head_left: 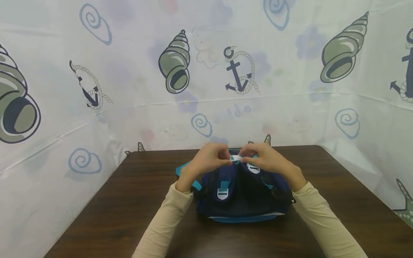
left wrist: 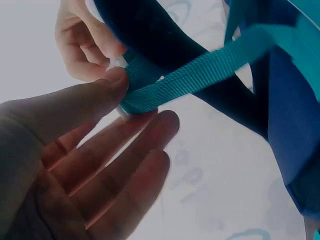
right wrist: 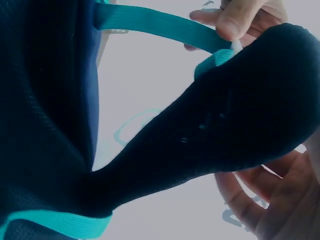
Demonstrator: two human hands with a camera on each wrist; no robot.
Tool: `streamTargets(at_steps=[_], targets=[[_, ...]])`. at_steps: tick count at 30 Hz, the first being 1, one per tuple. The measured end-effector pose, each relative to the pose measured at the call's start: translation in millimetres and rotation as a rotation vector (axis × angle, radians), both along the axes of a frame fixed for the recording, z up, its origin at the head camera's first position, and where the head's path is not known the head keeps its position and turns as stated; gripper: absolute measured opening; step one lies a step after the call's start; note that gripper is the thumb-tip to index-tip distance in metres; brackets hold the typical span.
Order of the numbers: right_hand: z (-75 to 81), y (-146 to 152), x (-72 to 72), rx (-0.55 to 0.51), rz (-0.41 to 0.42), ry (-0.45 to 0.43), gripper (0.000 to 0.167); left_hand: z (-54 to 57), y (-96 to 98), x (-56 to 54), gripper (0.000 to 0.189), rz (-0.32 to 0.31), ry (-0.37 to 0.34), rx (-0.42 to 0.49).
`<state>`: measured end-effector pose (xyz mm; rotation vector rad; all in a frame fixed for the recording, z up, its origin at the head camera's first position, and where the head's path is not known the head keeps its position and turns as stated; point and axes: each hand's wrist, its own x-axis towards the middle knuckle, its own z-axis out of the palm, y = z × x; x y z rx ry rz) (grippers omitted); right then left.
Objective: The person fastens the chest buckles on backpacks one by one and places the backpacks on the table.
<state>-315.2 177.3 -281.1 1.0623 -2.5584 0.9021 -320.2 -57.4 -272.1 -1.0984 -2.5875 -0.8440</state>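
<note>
A dark blue backpack (head_left: 238, 200) with teal trim lies on the table, its shoulder straps facing me. Above its top, my left hand (head_left: 211, 157) pinches a white buckle (head_left: 236, 158) between thumb and index finger. Teal webbing (left wrist: 200, 75) runs from that buckle back to the bag, and the other left fingers stay extended. From the other side my right hand (head_left: 262, 156) pinches the same white piece. In the right wrist view a dark padded strap (right wrist: 225, 110) covers much of the right hand. Whether the buckle has one or two parts is unclear.
The brown wooden table (head_left: 145, 200) extends around the bag. White patterned cloth (head_left: 206, 71) with shells and anchors hangs behind and at both sides. Another white strap adjuster (head_left: 222, 194) sits on the bag's left strap, and one more (head_left: 253, 168) near my right hand.
</note>
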Motion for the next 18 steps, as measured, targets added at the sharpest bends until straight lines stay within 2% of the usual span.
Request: streamTargets(at_steps=[5,10,18], targets=[[2.7,3,1.9,0.063,0.003,-0.061,0.019,0.5,0.8,0.9,0.012,-0.047,-0.087,-0.043],[3.3,1,4.7,0.132,0.006,-0.136,0.019,-2.7,0.8,-1.5,0.012,-0.064,-0.164,-0.096],[-3.9,-4,6.4,0.258,0.037,-0.234,0.015,-13.1,4.9,-3.2,0.013,-0.043,-0.207,-0.245]])
